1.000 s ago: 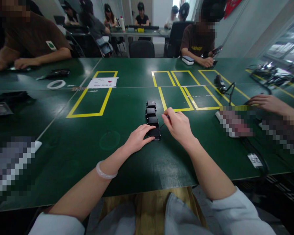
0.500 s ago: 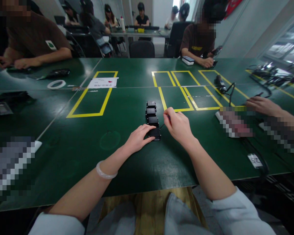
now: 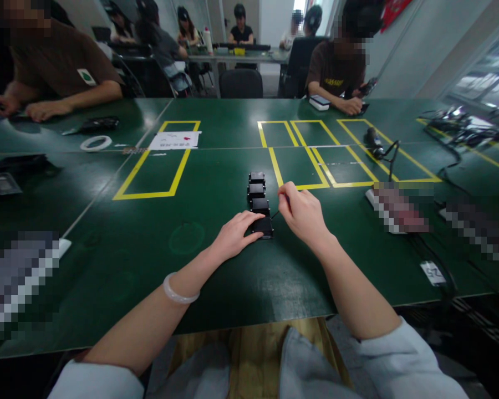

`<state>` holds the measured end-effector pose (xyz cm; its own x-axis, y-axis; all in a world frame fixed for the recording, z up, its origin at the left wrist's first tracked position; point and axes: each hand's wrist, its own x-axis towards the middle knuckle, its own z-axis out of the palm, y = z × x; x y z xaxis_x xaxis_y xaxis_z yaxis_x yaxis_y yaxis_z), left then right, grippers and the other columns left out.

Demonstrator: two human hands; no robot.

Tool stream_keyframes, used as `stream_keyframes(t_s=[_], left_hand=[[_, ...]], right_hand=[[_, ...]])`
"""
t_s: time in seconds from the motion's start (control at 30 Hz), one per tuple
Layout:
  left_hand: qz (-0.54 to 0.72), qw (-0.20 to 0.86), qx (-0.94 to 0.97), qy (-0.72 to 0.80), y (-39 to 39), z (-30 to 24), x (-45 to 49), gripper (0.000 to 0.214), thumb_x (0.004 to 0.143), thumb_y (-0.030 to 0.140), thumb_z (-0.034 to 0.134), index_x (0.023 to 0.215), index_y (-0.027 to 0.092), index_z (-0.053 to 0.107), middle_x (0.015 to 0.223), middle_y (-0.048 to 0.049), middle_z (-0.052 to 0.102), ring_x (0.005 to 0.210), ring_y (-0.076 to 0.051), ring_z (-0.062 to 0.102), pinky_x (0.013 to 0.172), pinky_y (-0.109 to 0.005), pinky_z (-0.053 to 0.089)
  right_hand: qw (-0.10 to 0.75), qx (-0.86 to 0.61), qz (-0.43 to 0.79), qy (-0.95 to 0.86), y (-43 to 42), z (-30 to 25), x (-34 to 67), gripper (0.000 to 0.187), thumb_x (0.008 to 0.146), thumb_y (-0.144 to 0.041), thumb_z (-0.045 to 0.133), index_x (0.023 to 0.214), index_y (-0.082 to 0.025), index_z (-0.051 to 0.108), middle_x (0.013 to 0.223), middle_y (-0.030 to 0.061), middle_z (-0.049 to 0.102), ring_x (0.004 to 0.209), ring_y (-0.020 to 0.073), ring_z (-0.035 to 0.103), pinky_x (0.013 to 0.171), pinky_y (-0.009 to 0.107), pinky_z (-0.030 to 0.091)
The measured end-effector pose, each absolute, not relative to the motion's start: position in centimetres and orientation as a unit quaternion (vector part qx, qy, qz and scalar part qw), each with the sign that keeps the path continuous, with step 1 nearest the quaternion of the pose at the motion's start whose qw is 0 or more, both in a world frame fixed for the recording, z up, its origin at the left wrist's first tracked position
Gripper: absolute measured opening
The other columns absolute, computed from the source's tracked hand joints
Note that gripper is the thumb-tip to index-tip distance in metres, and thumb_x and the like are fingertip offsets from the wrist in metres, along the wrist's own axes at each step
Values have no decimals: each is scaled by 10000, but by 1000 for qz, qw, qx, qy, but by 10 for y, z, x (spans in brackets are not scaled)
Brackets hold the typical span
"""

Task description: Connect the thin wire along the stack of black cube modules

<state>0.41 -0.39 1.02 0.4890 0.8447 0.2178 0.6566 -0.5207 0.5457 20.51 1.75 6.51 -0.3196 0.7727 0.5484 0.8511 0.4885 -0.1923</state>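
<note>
A row of several black block-like parts (image 3: 259, 204) with small bright pins or screws at the corners runs away from me on the green table. My left hand (image 3: 238, 231) rests beside the nearest black block (image 3: 263, 225), its thumb at the near edge and its fingers over the far edge, gripping it. My right hand (image 3: 303, 209) is closed in a pinch around a thin dark tool (image 3: 275, 215). The tool's shaft reaches to the right side of the nearest block. Most of the tool is hidden in my fingers, so its kind cannot be made out.
Yellow tape rectangles (image 3: 144, 197) mark the table. A white paper (image 3: 173, 140) and a tape roll (image 3: 95, 144) lie at the left. Blurred devices (image 3: 399, 208) with cables stand at the right. Co-workers (image 3: 336, 72) sit across the table.
A co-worker's hand and forearm at the right have drawn back almost out of view. A co-worker's hands at the far left have shifted slightly. My hands have hardly moved.
</note>
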Motion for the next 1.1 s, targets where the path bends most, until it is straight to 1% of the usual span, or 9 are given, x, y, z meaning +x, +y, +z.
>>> stream_keyframes(t_s=[0.2, 0.37, 0.47, 0.7, 0.93, 1.03, 1.1], left_hand=[[235, 197, 841, 446, -4, 11, 4, 393, 896, 344, 541, 1274, 241, 510, 1209, -62, 574, 1133, -234, 525, 966, -376, 432], [237, 199, 837, 450, -4, 11, 4, 401, 888, 345, 548, 1276, 252, 514, 1210, -60, 577, 1125, -241, 532, 961, -388, 440], [237, 201, 838, 449, -4, 11, 4, 401, 889, 347, 545, 1278, 252, 512, 1215, -60, 576, 1127, -241, 532, 961, -389, 441], [233, 196, 841, 447, -4, 11, 4, 399, 892, 344, 546, 1276, 242, 510, 1210, -67, 574, 1129, -238, 527, 973, -392, 432], [232, 197, 840, 448, -4, 11, 4, 400, 893, 341, 543, 1282, 253, 505, 1210, -63, 574, 1126, -238, 525, 967, -389, 431], [234, 194, 841, 448, -4, 11, 4, 399, 895, 350, 546, 1279, 253, 502, 1214, -56, 571, 1127, -233, 524, 962, -376, 433], [231, 193, 842, 448, -4, 11, 4, 398, 895, 343, 548, 1279, 250, 501, 1222, -54, 566, 1129, -230, 524, 964, -372, 433]], right_hand=[[303, -492, -60, -814, 17, 66, 206, 282, 965, -376, 326, 897, -202, 538, 680, 8, 623, 570, 131, 495, 647, 267, 326], [300, -501, -64, -809, 18, 66, 206, 231, 949, -289, 334, 903, -197, 541, 684, 11, 622, 563, 134, 488, 643, 268, 327], [299, -504, -61, -808, 17, 67, 206, 212, 936, -268, 343, 903, -194, 539, 688, 11, 623, 567, 136, 491, 648, 268, 330], [307, -489, -50, -815, 16, 67, 206, 276, 960, -388, 341, 876, -206, 531, 680, 6, 621, 590, 134, 514, 652, 264, 324], [305, -501, -58, -808, 18, 65, 206, 208, 935, -274, 339, 898, -205, 532, 680, 8, 616, 559, 133, 478, 644, 271, 325], [303, -498, -59, -810, 17, 67, 206, 212, 939, -280, 339, 897, -203, 532, 666, 5, 608, 567, 133, 484, 644, 269, 325], [301, -496, -58, -812, 16, 67, 206, 236, 952, -328, 343, 894, -202, 533, 663, 4, 609, 574, 134, 494, 644, 266, 325]])
